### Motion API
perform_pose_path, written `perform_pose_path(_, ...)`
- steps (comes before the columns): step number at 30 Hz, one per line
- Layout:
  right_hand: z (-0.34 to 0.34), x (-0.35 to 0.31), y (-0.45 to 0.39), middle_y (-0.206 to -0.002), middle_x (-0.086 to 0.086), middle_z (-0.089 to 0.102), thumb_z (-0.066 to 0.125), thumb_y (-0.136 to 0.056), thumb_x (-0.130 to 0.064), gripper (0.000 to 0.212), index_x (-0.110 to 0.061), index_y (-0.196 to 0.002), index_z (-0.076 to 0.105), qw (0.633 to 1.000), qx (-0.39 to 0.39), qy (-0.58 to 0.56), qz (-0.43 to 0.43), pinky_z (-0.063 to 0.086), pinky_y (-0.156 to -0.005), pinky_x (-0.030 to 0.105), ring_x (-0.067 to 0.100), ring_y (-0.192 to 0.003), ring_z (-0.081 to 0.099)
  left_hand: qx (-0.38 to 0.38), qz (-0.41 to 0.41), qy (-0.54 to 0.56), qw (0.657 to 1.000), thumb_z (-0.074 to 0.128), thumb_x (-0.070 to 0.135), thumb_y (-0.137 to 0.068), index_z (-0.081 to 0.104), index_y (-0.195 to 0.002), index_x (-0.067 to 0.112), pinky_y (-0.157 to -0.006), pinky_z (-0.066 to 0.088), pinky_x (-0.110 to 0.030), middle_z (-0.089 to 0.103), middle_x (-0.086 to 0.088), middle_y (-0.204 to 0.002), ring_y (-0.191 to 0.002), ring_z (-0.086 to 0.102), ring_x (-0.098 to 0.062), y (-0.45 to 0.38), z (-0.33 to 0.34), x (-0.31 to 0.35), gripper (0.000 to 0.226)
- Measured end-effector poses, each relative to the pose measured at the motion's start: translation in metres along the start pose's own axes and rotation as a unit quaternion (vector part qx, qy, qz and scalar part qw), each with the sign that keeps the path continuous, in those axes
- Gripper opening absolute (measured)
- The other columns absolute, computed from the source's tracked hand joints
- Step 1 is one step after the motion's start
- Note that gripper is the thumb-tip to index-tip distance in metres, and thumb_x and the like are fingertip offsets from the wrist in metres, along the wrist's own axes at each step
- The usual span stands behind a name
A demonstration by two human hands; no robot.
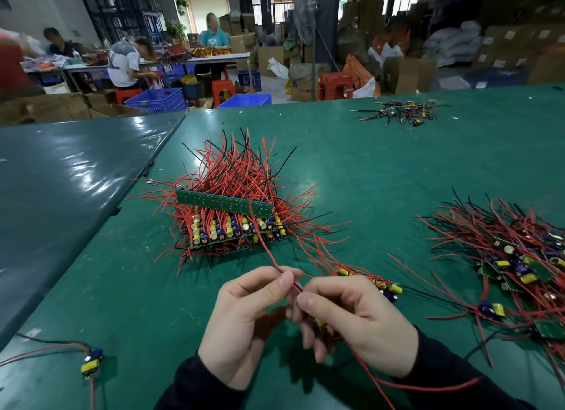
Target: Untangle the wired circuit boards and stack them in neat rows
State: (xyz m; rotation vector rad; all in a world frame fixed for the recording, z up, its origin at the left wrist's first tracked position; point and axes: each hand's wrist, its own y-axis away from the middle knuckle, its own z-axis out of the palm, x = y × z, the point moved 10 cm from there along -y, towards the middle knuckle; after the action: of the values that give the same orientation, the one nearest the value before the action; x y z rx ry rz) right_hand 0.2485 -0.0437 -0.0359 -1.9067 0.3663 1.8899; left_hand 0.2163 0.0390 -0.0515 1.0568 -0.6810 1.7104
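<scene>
Both hands on one red wire

Left hand (244, 315) and right hand (357, 321) pinch a red wire (266, 247) above the green surface (367, 165); stacked circuit boards (232, 223) beyond, tangled boards (519, 269) at right.

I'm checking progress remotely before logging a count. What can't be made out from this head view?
- Stacked boards: the layer count is hidden by red wires draped over them.
- Board held in the right hand: the fingers cover most of it.
- Tangled pile: cut off by the right frame edge.
- Far scrap heap: too small to identify parts.
- Left hand pinches a wire; which board it belongs to is unclear.
</scene>
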Motion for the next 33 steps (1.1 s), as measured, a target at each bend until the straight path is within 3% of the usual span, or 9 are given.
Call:
perform_pose_path(5,-0.002,0.002,0.001,-0.057,0.000,0.060,0.051,-0.094,-0.023,0.025,-0.016,-0.071,0.058,0.991,0.014,0.133,-0.017,0.043,-0.046,0.020,0.011,-0.043,0.055,0.045,0.062,-0.079,0.994,0.076,0.021,-0.053,0.074,-0.063,0.005,-0.051,0.048,-0.020,0.067,-0.007,-0.062,-0.054,0.059,-0.014,0.002,-0.009,0.011,0.018)
perform_pose_path(8,-0.003,0.008,0.000,-0.054,0.001,0.059,0.050,-0.096,-0.020,0.029,-0.015,-0.067,0.054,0.963,0.031,0.269,-0.013,0.041,-0.047,0.020,0.011,-0.043,0.054,0.088,0.230,-0.342,0.907,0.080,0.012,-0.063,0.073,-0.060,0.015,-0.060,0.047,-0.015,0.069,0.002,-0.064,-0.061,0.063,-0.007,0.011,-0.004,0.036,0.008)
perform_pose_path(10,-0.006,0.019,0.000,-0.052,0.001,0.059,0.049,-0.097,-0.018,0.031,-0.014,-0.067,0.055,0.966,0.030,0.254,0.036,0.038,-0.043,0.018,0.011,-0.040,0.053,0.109,0.264,-0.409,0.867,0.076,0.010,-0.069,0.073,-0.061,0.018,-0.060,0.046,-0.014,0.069,0.006,-0.065,-0.062,0.064,-0.005,0.016,-0.001,0.037,0.011)
perform_pose_path(13,-0.005,0.037,0.001,-0.049,-0.001,0.059,0.044,-0.099,-0.015,0.032,-0.012,-0.069,0.055,0.983,0.006,0.111,0.146,0.033,-0.034,0.017,0.010,-0.035,0.053,0.106,0.197,-0.312,0.924,0.077,-0.002,-0.070,0.077,-0.066,0.018,-0.053,0.048,-0.017,0.072,0.001,-0.067,-0.056,0.062,-0.004,0.008,-0.008,0.027,0.021)
perform_pose_path(17,-0.002,0.044,0.002,-0.046,0.000,0.058,0.041,-0.099,-0.012,0.031,-0.008,-0.070,0.054,0.978,0.000,0.046,0.204,0.029,-0.030,0.016,0.009,-0.034,0.053,0.097,0.177,-0.297,0.933,0.075,-0.005,-0.070,0.076,-0.072,0.020,-0.047,0.045,-0.017,0.070,-0.004,-0.061,-0.046,0.055,-0.006,0.006,-0.008,0.022,0.025)
perform_pose_path(21,-0.002,0.037,0.002,-0.050,0.000,0.059,0.044,-0.099,-0.014,0.032,-0.012,-0.069,0.055,0.983,0.006,0.065,0.171,0.031,-0.032,0.017,0.009,-0.036,0.053,0.113,0.143,-0.229,0.956,0.075,0.001,-0.066,0.077,-0.070,0.015,-0.045,0.044,-0.016,0.068,-0.006,-0.058,-0.048,0.055,-0.006,0.004,-0.012,0.017,0.015)
perform_pose_path(24,0.005,0.030,0.001,-0.053,-0.002,0.061,0.048,-0.097,-0.018,0.033,-0.018,-0.066,0.058,0.987,-0.020,0.087,0.136,0.033,-0.036,0.017,0.009,-0.040,0.054,0.126,0.057,-0.084,0.987,0.072,0.010,-0.057,0.077,-0.068,0.011,-0.046,0.046,-0.015,0.067,-0.009,-0.060,-0.049,0.056,-0.008,-0.003,-0.024,0.003,0.012)
perform_pose_path(29,0.017,0.026,0.003,-0.060,-0.003,0.066,0.049,-0.087,-0.031,0.028,-0.022,-0.063,0.060,0.988,-0.077,0.030,0.132,0.033,-0.037,0.016,0.007,-0.045,0.059,0.074,-0.085,0.042,0.993,0.071,0.008,-0.051,0.075,-0.064,0.006,-0.040,0.045,-0.014,0.063,-0.008,-0.057,-0.044,0.055,-0.007,-0.005,-0.019,-0.017,0.014)
perform_pose_path(33,0.032,0.016,0.007,-0.071,-0.001,0.069,0.051,-0.089,-0.028,0.025,-0.018,-0.069,0.062,0.980,-0.152,-0.058,0.116,0.038,-0.039,0.014,0.007,-0.051,0.062,0.002,-0.129,0.141,0.981,0.096,0.013,-0.031,0.074,-0.073,0.009,-0.035,0.041,-0.014,0.057,-0.003,-0.057,-0.044,0.050,-0.007,-0.004,-0.007,-0.017,0.048)
